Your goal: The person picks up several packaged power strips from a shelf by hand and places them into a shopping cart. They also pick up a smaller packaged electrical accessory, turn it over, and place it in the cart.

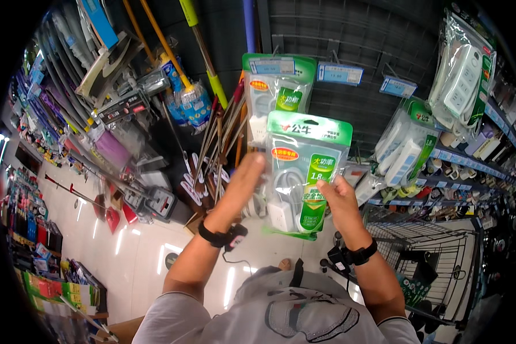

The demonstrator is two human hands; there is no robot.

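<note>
My right hand (342,200) grips the right side of a clear plastic pack with a green header (309,127), which holds a white extension socket (281,215) and its coiled cord. The pack is upright in front of me. My left hand (249,170) is raised at the pack's left edge; its fingers are blurred and partly hidden, so whether it touches the pack cannot be told. Just behind, a similar green-topped pack (279,64) hangs from a hook on the dark wire rack, partly covered by a blue price tag (271,66).
A wire shopping cart (430,258) stands at the right, below shelves of goods. Packaged power strips (464,81) hang at the upper right. Mops (193,105), long handles and wrapped cleaning tools crowd the left. The pale tiled floor (146,262) shows at the lower left.
</note>
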